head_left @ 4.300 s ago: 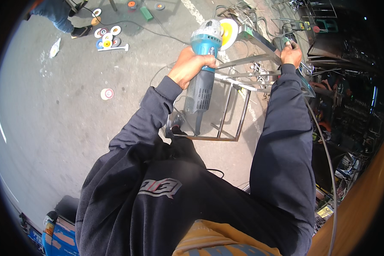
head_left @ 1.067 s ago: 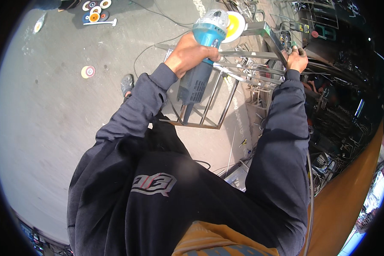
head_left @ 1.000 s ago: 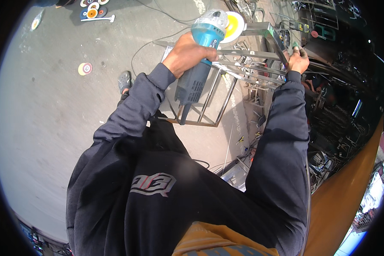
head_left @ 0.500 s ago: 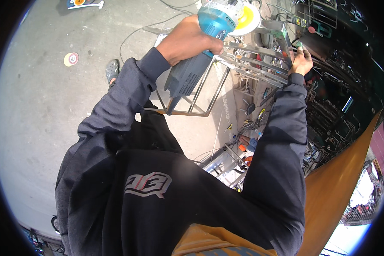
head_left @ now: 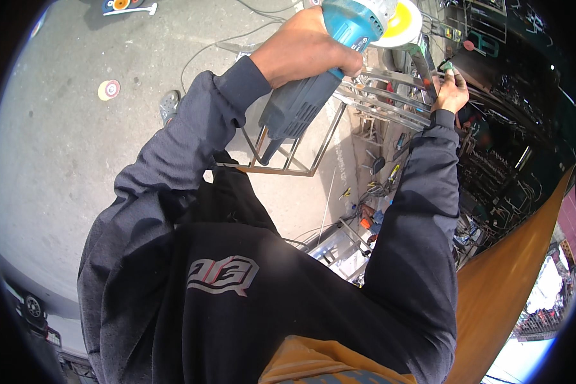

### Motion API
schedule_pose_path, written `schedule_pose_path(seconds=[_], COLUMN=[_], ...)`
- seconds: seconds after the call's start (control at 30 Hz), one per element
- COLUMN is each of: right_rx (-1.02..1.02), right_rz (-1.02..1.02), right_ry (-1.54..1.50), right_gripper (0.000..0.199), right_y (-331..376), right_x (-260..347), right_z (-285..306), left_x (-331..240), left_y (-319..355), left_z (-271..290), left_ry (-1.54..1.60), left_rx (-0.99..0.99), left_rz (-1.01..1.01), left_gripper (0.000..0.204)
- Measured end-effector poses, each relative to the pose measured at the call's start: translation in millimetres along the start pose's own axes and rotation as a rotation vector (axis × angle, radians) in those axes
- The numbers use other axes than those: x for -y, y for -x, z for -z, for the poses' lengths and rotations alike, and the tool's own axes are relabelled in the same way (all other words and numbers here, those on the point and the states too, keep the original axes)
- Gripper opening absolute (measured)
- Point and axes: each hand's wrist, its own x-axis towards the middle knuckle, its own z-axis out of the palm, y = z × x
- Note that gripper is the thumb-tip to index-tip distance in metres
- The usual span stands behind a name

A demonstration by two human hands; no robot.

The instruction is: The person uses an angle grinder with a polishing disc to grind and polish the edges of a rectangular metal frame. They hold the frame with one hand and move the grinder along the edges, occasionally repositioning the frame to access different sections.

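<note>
An angle grinder [head_left: 294,109] slants across the upper middle of the view, its head cut off by the top edge and its tail pointing down toward the person's legs. Its front half is teal, its rear body dark grey with rows of narrow vent slots, and a round white disc [head_left: 418,27] with a bright yellow centre sits at the head. The left hand [head_left: 304,51] is wrapped around the teal part, thumb across the front, gripping firmly.

Behind the grinder stands a metal frame [head_left: 285,171], partly hidden by the tool and hand; the disc overlaps its upper end, and whether they touch cannot be told. The right hand [head_left: 452,96] bends its fingers at the frame's far side, a small green piece [head_left: 447,66] at the fingertips; how tightly it holds is unclear.

The frame is of thin, straight, square-edged bars, shiny in places and brownish along the bottom. Rough grey pavement [head_left: 57,160] spreads to the left, bearing a loose round disc [head_left: 109,89] and a thin dark cable [head_left: 201,57]. Smooth orange-brown sheeting [head_left: 512,249] slopes at the right.
</note>
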Motion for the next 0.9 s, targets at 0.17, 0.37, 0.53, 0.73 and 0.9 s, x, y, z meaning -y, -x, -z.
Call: schedule_pose_path(seconds=[0.17,0.37,0.53,0.73,0.9], right_rx=[0.068,0.058,0.009,-0.005,0.030], right_rz=[-0.096,0.020,0.008,-0.081,-0.125], right_ry=[-0.155,-0.002,-0.035,-0.125,-0.213], right_gripper=[0.018,0.019,0.020,0.019,0.020], right_y=[15.6,6.1,-0.1,20.8,34.8], right_x=[22.4,12.4,3.2,34.4,58.7], right_z=[-0.8,2.2,4.5,1.5,-2.7], left_x=[-3.6,12.6,24.6,42.5,57.0], left_y=[-5.6,2.0,7.6,10.9,13.3], left_z=[-1.6,1.8,8.6,8.9,15.7], left_ry=[0.076,0.026,0.061,0.073,0.084], left_rx=[-0.055,-0.026,-0.011,-0.090,-0.102], left_rz=[-0.107,0.069,0.111,0.125,0.198], left_gripper=[0.035,0.042,0.040,0.032,0.032])
